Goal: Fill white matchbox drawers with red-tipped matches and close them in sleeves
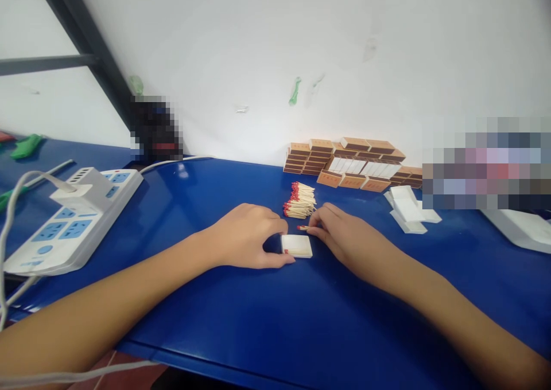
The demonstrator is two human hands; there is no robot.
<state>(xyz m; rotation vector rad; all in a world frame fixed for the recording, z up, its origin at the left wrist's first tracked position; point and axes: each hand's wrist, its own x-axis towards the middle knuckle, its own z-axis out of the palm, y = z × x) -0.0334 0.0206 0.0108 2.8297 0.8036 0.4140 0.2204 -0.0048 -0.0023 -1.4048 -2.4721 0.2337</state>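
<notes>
My left hand point(253, 238) grips the left end of a small white matchbox tray point(298, 244) lying on the blue table point(206, 315), thumb at the near side and fingers at the far side. Inside the tray, along its near edge, lies at least one match with a red head. Between the thumb and fingers of my right hand point(338, 229) is a match point(302, 227), its red head pointing left, just beyond the tray. A pile of red-headed matches point(300, 201) lies on the table behind the tray.
Brown matchboxes point(353, 180) are stacked against the wall, with white trays among them. Several loose white trays point(407, 209) lie to the right. A white power strip point(73, 229) with a plugged-in adapter and cable occupies the left. Pixelated patches hide parts of both sides.
</notes>
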